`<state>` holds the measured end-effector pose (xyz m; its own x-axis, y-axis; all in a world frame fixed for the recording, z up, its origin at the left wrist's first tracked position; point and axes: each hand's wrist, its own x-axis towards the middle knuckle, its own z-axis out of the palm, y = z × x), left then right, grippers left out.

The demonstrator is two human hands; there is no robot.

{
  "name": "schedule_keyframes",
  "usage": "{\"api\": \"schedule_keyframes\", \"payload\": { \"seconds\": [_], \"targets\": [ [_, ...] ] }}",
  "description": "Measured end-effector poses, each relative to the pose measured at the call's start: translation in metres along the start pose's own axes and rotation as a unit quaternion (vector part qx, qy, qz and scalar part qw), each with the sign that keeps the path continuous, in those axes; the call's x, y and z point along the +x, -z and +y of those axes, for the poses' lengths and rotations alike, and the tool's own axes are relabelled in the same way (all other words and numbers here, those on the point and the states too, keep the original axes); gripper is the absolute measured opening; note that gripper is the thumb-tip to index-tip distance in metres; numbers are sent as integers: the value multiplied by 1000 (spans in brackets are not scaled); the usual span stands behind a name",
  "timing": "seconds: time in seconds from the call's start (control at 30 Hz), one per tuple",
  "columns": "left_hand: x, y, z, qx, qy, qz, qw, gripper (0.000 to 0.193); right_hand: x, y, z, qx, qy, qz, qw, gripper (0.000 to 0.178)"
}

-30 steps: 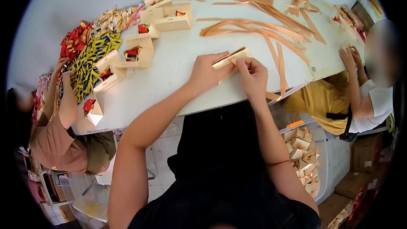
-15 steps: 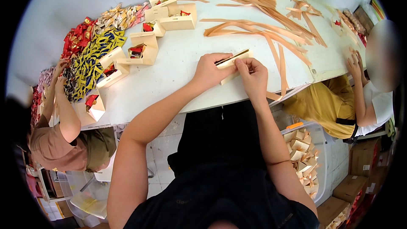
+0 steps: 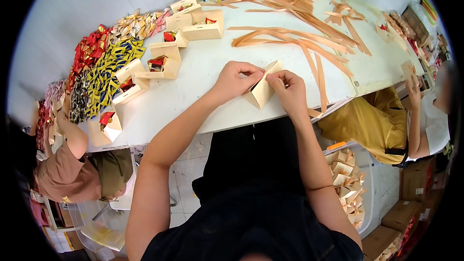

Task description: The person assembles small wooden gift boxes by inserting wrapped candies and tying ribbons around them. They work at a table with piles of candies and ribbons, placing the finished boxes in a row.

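Observation:
Between my two hands, close to the table's front edge, is a cream paper box [image 3: 262, 92] with its upper edges drawn together into a ridge. My left hand [image 3: 235, 81] pinches its left side near the top. On the other side my right hand [image 3: 288, 89] grips the upper edge between thumb and fingers. What lies inside the box is hidden. Beyond my hands, peach ribbons [image 3: 280, 34] lie in long loose strands. Open cream boxes [image 3: 166, 65] with wrapped sweets in them stand in a slanting row to the left.
Heaps of yellow-wrapped sweets [image 3: 113, 67] and red-wrapped sweets [image 3: 92, 48] cover the table's left side. A person in brown [image 3: 70, 171] works at the left, another in mustard trousers [image 3: 369, 123] at the right. A clear tub [image 3: 369, 183] of ribboned boxes stands below the table.
The box has turned between my hands, so a broad side and its pointed top now show. The person at the right now holds up a cream piece.

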<state>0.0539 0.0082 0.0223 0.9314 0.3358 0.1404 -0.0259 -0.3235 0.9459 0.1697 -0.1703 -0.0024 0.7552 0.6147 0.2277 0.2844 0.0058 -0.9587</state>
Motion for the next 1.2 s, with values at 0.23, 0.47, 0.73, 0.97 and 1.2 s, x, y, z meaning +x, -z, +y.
{"api": "schedule_keyframes", "payload": {
  "seconds": [0.23, 0.47, 0.73, 0.97, 1.2],
  "targets": [
    [0, -17, -2, 130, -89, 77, 984, 21, 0, 3, 8, 63, -39, -33, 997, 34],
    [7, -6, -16, -109, 68, 105, 986, 16, 4, -5, -45, -270, -5, -26, 962, 59],
    [22, 64, -6, 162, -234, 499, 818, 18, 9, -9, -33, -228, -13, -9, 973, 37],
    [-16, 0, 7, 283, 2, 172, 943, 46, -1, -25, -18, -195, 17, 47, 980, 35],
    [-6, -28, -17, 22, -82, 145, 986, 32, -2, -20, -22, -158, -1, 39, 987, 42]
  ]
}}
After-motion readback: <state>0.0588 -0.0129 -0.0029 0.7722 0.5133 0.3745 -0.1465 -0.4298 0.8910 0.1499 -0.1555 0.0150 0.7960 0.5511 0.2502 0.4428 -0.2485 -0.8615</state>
